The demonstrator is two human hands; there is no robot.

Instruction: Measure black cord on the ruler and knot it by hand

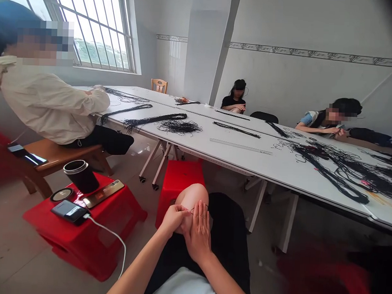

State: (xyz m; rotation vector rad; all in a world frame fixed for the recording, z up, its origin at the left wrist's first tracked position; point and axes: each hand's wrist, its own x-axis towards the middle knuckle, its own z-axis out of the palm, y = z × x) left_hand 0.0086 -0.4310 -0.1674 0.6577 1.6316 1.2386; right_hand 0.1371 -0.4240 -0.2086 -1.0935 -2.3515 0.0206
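Pinched shut, the left hand (173,218) has its fingertips pressed together on the person's bare knee (191,194), and it seems to hold one end of a thin black cord (204,204). This cord makes a small loop over the knee and goes under the right hand (198,235), which holds nothing: it lies open and flat, fingers straight and close together, the palm pressing on the knee just beside the left hand. On the low red stool (83,241) at the person's left stands a black cup (81,175) with no cover on it; its inside is dark and I cannot tell what is in it. The round lid (62,195) lies flat just beside the cup, near two phones, and one of them has a white cable (115,236) plugged in. Both forearms come up from below and meet at the knee, the left wrist a little bent, the right wrist straight. Farther away, bundles of black cords (179,126) lie on the long white table (247,159), where other people sit.
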